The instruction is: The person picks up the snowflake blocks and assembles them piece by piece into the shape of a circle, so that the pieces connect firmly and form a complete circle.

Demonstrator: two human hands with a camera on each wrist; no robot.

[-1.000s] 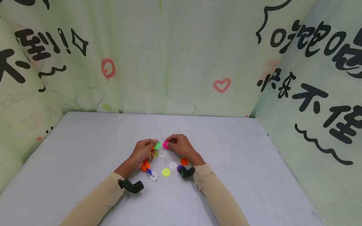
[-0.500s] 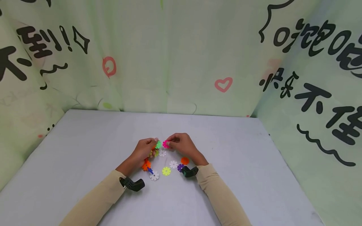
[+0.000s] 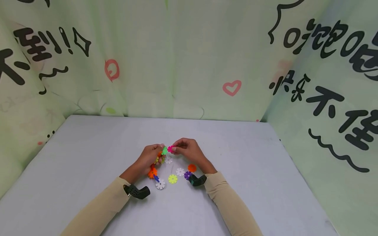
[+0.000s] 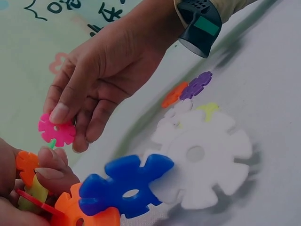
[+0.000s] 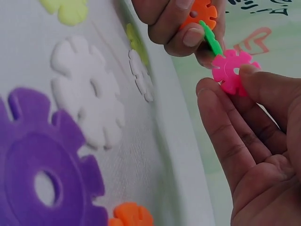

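My right hand (image 3: pixel 189 150) pinches a pink notched snowflake disc (image 5: pixel 225 70) between thumb and fingers. Its notched edge meets a green snowflake disc (image 5: pixel 211 38), seen nearly edge-on in the right wrist view. That green piece is at the end of a linked chain gripped by my left hand (image 3: pixel 150 156). Along the chain come an orange disc (image 4: pixel 27 162), a yellow one partly hidden by fingers, a red one (image 4: pixel 40 203) and another orange disc (image 4: pixel 96 217). A blue disc (image 4: pixel 115 172) and a large-looking white disc (image 4: pixel 218 160) follow, lower down near the table.
Loose discs lie on the white table (image 3: pixel 236 164) below my hands: purple (image 3: pixel 187 176), orange (image 3: pixel 192 168), yellow (image 3: pixel 172 179) and two white ones, one (image 3: pixel 180 172) beside the purple. A printed curtain (image 3: pixel 189 65) stands behind the table and along both sides.
The right hand has moved the pink disc slightly left, closing the gap, so that it now meets the green disc. The left hand stays nearly still with the chain.
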